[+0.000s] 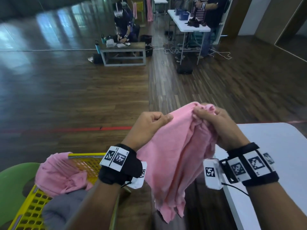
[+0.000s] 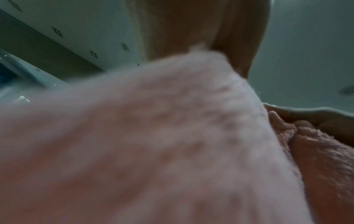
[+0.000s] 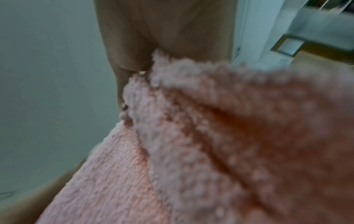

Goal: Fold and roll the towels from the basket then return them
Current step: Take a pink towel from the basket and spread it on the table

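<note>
A pink towel (image 1: 172, 151) hangs in the air between my hands, bunched at its top edge. My left hand (image 1: 149, 125) pinches that edge on the left, and my right hand (image 1: 211, 120) grips a gathered fold on the right. Its lower end dangles between the basket and the table. The yellow basket (image 1: 31, 211) sits at lower left and holds another pink towel (image 1: 58, 173) and a grey one (image 1: 64, 208). Both wrist views are filled with blurred pink terry cloth (image 2: 153, 144) (image 3: 229, 136) under a palm.
A white table (image 1: 274, 163) stands at the right, its corner close to my right wrist. A green chair (image 1: 11, 183) carries the basket. Far across the wooden floor, two other people work at a low bench (image 1: 123, 48) and a white folding table (image 1: 187, 22).
</note>
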`<state>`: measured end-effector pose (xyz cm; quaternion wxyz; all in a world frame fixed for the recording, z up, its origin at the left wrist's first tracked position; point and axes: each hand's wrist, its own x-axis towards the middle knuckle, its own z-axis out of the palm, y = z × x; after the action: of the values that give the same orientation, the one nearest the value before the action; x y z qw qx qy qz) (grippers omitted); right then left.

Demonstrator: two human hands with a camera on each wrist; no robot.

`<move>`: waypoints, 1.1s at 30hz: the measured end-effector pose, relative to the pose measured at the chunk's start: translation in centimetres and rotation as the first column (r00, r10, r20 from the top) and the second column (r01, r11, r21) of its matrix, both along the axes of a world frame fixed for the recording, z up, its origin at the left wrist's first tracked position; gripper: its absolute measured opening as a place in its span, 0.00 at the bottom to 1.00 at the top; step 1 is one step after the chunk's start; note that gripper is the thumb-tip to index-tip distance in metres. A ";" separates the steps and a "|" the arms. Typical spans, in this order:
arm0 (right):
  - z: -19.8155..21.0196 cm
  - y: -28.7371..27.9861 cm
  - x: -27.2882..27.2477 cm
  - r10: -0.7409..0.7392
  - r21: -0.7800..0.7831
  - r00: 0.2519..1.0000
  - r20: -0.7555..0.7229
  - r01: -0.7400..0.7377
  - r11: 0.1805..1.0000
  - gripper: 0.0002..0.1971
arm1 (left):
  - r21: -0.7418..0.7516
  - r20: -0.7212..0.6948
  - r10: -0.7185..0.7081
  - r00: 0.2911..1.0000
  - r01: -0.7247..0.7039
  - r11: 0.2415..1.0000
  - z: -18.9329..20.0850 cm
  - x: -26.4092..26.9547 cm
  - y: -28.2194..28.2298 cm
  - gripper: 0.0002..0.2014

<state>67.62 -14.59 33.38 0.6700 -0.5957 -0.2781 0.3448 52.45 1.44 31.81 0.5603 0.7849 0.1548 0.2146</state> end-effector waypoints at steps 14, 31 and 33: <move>-1.3 -0.1 -0.9 -0.067 -0.119 0.991 0.117 0.081 0.990 0.09 | 0.044 -0.093 -0.155 0.983 0.160 0.986 -0.8 0.7 2.0 0.21; 7.9 13.4 24.3 -0.313 0.056 0.894 0.320 0.312 0.948 0.21 | 0.432 -0.133 -0.009 0.991 0.066 0.900 11.8 28.6 14.3 0.22; 10.7 15.1 29.5 -0.301 0.074 0.886 0.354 0.294 0.953 0.16 | 0.486 -0.148 0.022 0.989 0.054 0.872 14.2 33.8 15.7 0.24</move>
<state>97.08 0.53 44.05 0.6576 -0.6782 -0.3050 0.1202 86.27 17.12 45.97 0.3324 0.9160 0.1305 0.1827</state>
